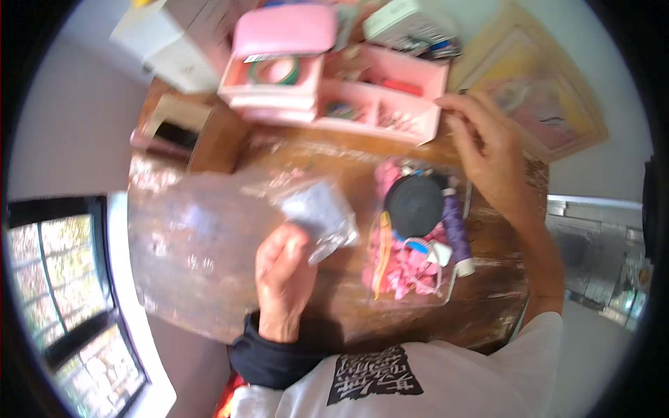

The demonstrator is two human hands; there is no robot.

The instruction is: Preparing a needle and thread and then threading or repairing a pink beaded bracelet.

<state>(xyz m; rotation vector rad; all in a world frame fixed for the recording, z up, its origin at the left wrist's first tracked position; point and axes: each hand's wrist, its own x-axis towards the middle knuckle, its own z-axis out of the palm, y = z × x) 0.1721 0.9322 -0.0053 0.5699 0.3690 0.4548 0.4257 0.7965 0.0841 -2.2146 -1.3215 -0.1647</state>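
My left hand is closed on a small clear plastic bag with something pale inside, held over the wooden table. My right hand is raised at the right end of a pink compartment box. Its fingers are bent and slightly apart, with nothing visible between them; whether they touch the box rim is unclear. In the box lie small pinkish pieces and a red item. Below my right hand stands a clear container with pink fabric bits, a black round disc and a purple thread spool.
A pink case rests on stacked pink trays, beside a green tape roll. An open cardboard box stands at the left of the wooden table. A clear plastic sheet covers the table's left side. A framed picture leans at the right.
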